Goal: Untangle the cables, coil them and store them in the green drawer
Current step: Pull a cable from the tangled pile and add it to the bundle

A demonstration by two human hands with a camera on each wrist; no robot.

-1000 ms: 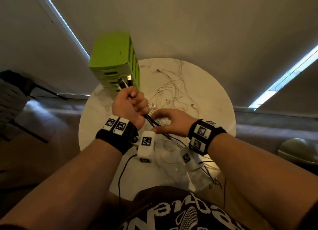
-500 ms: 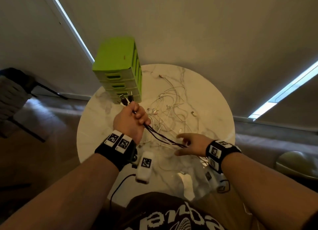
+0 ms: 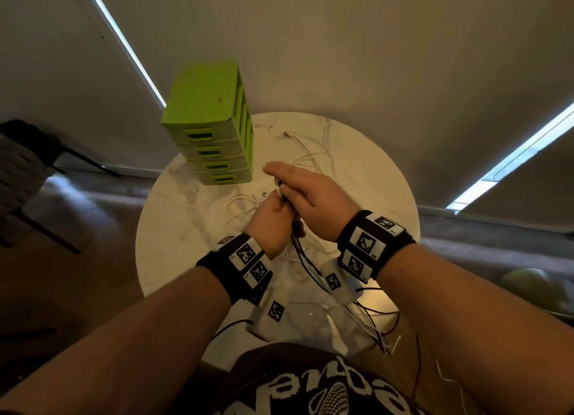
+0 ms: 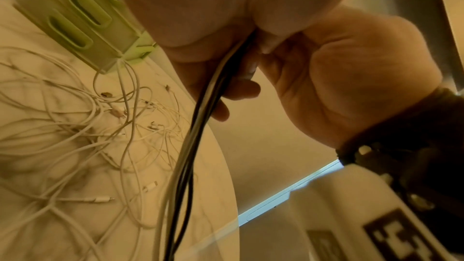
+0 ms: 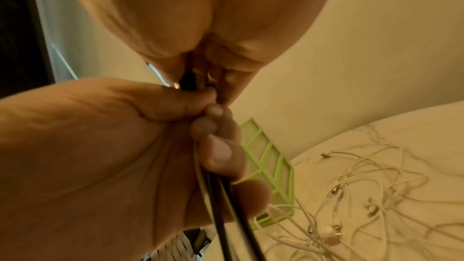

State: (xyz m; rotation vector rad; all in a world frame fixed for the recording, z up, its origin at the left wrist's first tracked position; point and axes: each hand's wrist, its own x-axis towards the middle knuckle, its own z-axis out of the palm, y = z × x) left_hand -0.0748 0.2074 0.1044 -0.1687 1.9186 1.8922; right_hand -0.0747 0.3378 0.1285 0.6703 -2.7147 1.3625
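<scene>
A bundle of black cables (image 3: pixel 302 256) with one white strand runs from my hands down over the near table edge. My left hand (image 3: pixel 268 225) grips it in a fist, plug ends sticking out on top. My right hand (image 3: pixel 307 194) lies over those plugs, fingers straight, thumb pinching the cables against them. In the left wrist view the bundle (image 4: pixel 191 146) drops from the fist (image 4: pixel 200 7). In the right wrist view the cables (image 5: pixel 218 215) pass through the left fingers (image 5: pixel 218 152). The green drawer unit (image 3: pixel 211 116) stands at the far left, drawers closed.
Tangled white cables (image 3: pixel 310 158) lie spread on the round marble table (image 3: pixel 174 228) beyond my hands, up to the drawer unit (image 4: pixel 75 13). Loose cable ends (image 3: pixel 379 330) dangle off the near right edge. A dark chair (image 3: pixel 25 166) stands to the left on the floor.
My right hand slid down along the black cables, away from the left fist, then came back up and now covers the plug ends at the left hand. The left fist shifted right.
</scene>
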